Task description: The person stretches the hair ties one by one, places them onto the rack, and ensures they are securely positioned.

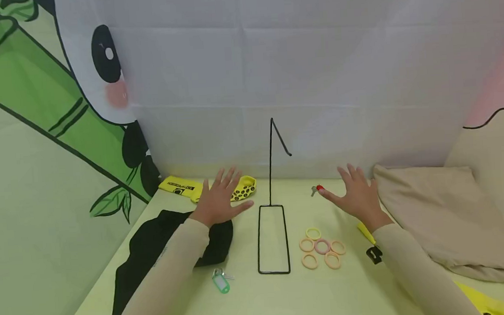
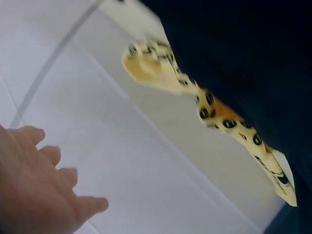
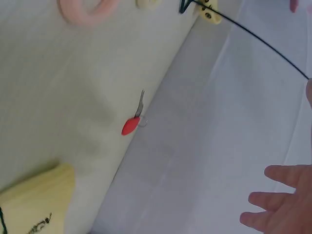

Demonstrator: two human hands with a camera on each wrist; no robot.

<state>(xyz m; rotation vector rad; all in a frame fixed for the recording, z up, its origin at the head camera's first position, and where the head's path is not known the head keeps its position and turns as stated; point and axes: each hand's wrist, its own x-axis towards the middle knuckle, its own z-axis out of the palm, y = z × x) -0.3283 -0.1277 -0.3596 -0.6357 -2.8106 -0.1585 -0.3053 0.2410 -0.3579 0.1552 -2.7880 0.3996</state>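
My left hand (image 1: 221,200) is held out with its fingers spread, above a black cloth (image 1: 170,239) and near a yellow patterned fabric piece (image 1: 245,188). On the other side, my right hand (image 1: 359,196) is also spread, with its thumb overlapping a key with a red tag (image 1: 320,188) in the head view. Neither hand holds anything. Between them stands a black wire stand (image 1: 270,166) with a rectangular base and a bent hook on top. Several yellow, orange and pink rings (image 1: 322,246) lie to the right of its base.
Keys with a green tag (image 1: 221,282) lie front left of the stand. A beige cloth (image 1: 446,213) covers the right side. Partly behind my right forearm is a yellow strap with a black clip (image 1: 374,254). More yellow fabric (image 1: 490,302) sits front right. A white printed sheet (image 1: 316,76) hangs behind.
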